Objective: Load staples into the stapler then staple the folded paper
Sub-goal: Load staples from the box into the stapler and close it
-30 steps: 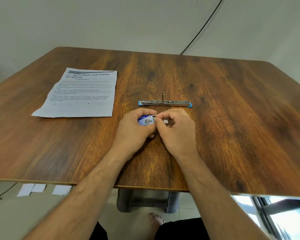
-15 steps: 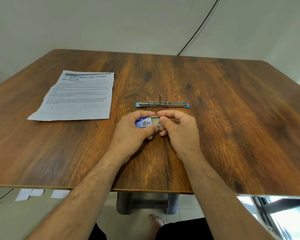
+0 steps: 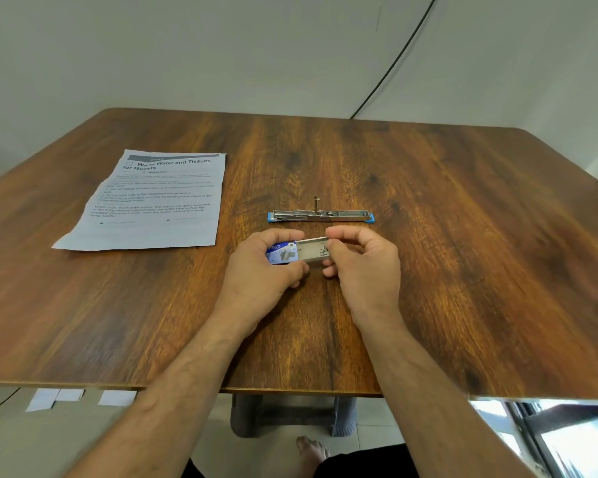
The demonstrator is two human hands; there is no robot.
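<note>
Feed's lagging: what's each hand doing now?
Left hand: grips the staple box sleeve.
Right hand: fingers pinch the box's inner tray.

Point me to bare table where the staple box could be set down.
Free: the whole stretch right of the stapler and right hand; the near-left strip between the paper and the table front edge; the far band behind the stapler. Crowded: the middle, where both hands hold the staple box just before the stapler.
</note>
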